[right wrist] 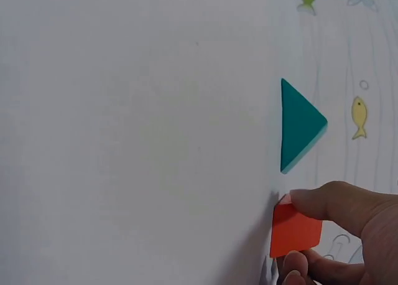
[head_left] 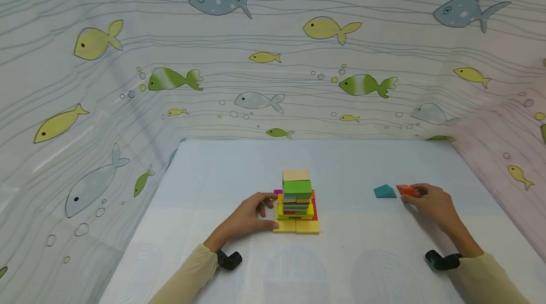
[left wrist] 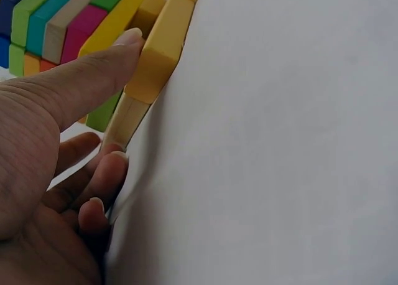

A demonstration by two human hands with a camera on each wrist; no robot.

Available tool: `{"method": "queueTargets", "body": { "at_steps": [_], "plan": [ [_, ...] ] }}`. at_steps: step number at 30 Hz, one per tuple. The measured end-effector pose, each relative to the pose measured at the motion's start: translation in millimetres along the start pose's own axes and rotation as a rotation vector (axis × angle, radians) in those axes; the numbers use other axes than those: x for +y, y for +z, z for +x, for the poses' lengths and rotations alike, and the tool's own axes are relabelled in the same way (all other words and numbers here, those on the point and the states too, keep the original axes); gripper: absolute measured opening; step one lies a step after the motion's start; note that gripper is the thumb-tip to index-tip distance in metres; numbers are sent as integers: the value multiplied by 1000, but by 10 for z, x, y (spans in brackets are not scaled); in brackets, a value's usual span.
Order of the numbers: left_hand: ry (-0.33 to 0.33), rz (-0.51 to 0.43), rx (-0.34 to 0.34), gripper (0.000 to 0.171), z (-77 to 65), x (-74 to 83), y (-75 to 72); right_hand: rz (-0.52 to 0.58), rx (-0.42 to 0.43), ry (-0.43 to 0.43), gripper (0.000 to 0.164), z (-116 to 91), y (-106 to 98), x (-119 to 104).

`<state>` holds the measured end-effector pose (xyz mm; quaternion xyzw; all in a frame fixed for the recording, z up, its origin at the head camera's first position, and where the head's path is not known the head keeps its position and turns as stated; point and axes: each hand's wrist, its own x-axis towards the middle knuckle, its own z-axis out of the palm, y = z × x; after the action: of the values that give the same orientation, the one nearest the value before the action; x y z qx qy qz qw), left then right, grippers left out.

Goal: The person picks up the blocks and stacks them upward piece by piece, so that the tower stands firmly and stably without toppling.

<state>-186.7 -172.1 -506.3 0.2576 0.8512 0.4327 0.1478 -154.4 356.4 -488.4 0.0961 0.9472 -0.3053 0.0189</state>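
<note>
A tower of coloured building blocks [head_left: 297, 197] stands on the table, its lowest layer of flat blocks wider than the upper ones. My left hand [head_left: 251, 214] rests against the left side of this base. Its straight thumb touches a yellow block [left wrist: 155, 61] at the front corner, while the index fingertip reaches the base farther back. The other fingers bend loosely beside a plain wooden block [left wrist: 124, 120]. My right hand [head_left: 432, 202] pinches an orange block [right wrist: 295, 228] between thumb and fingers, which partly hide it. Just left of that lies a teal triangular block [head_left: 385, 191].
The white table [head_left: 222, 166] ends at a fish-patterned curtain [head_left: 251, 76] behind, and similar cloth rises at both sides. A dark wrist device [head_left: 229, 260] sits at the left cuff, with another device [head_left: 443, 261] at the right cuff.
</note>
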Motion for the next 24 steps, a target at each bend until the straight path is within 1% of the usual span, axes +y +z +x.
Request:
{"method": "queueTargets", "body": {
  "at_steps": [3,6,9,13,17,21,24],
  "plan": [
    [4,-4,3,73,-3,-6,3,-6,8,30,63,4,-37,-18],
    [4,-9,3,73,-13,-6,6,-8,25,35,60,8,-53,-17],
    [9,-4,3,74,-18,-5,9,2,51,6,56,14,-53,-14],
    [18,-1,6,74,-22,11,17,19,99,-70,56,18,-72,-82],
    [21,-4,8,73,-25,31,15,31,135,-142,58,28,-114,-299],
    [20,-11,12,73,-28,46,8,84,115,-190,57,15,-136,-600],
    [19,-10,14,73,-30,53,3,125,88,-241,52,9,-131,-840]
  ]
}}
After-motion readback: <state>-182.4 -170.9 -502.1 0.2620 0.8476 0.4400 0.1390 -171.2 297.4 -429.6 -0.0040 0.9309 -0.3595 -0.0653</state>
